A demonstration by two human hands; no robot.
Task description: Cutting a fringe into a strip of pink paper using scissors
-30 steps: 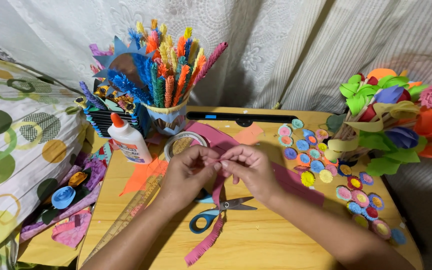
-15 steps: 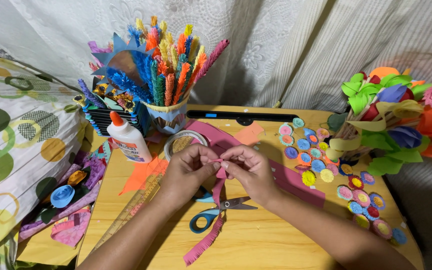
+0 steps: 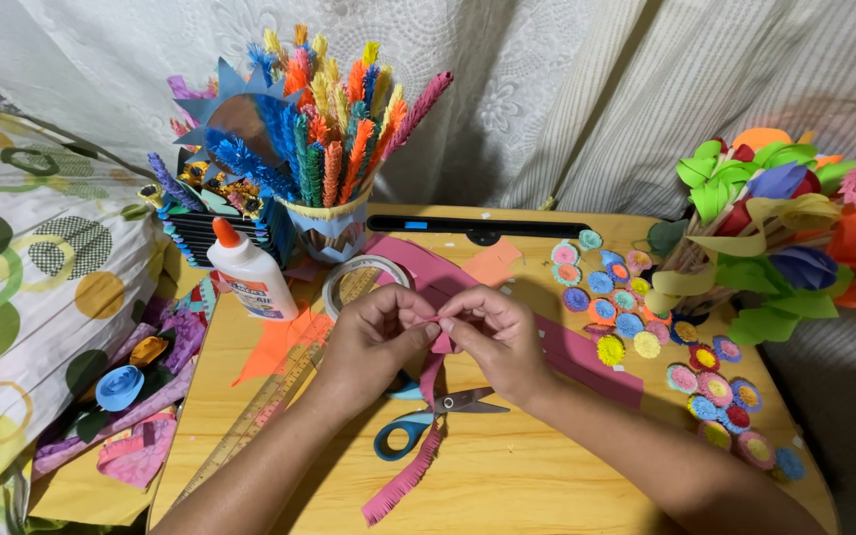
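above the yellow wooden counter (image 3: 507,476), left hand (image 3: 369,342) and right hand (image 3: 497,337) both pinch the long pink fringed paper strip (image 3: 426,436) at its top, over blue-handled scissors (image 3: 418,421); roll best kept tight, edges aligned.

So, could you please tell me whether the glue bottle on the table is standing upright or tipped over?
Upright. The glue bottle stands on its base on the table, orange cap on top, leaning only slightly in this view.

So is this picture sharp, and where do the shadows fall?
Head view: sharp and evenly lit, no glare; both hands and the pink strip are crisp. Soft shadows fall on the table under the forearms. The edges bow slightly, as with a wide lens.
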